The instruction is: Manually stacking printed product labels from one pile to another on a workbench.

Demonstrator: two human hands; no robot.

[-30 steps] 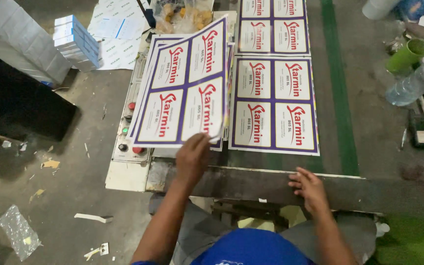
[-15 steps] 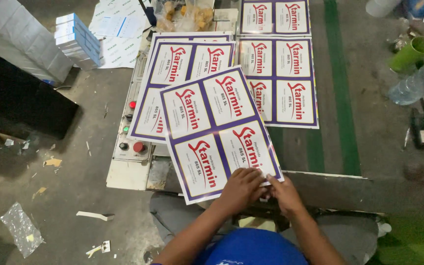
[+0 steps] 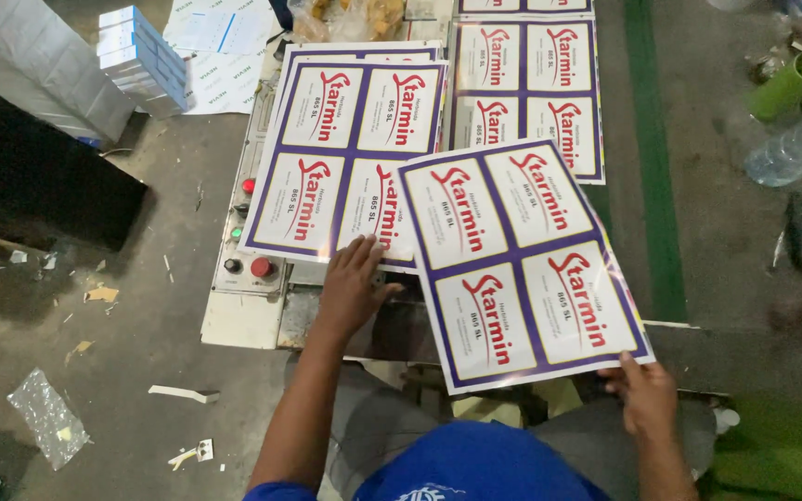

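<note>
Head view: the right hand point(image 3: 647, 399) has its grip pinched on the near corner of a loose printed sheet point(image 3: 523, 260), held tilted above the table point(image 3: 744, 278). Just beyond, the left hand point(image 3: 353, 283) rests flat, fingers spread and clamped on nothing, on the near edge of the sheet stack point(image 3: 350, 148); a control panel point(image 3: 243, 269) lies beside it.

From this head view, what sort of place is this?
Probably a print or packaging workshop. Printed label sheets lie stacked on a machine bed, a control panel with red and green buttons sits beside them, and paper scraps litter the concrete floor.
</note>
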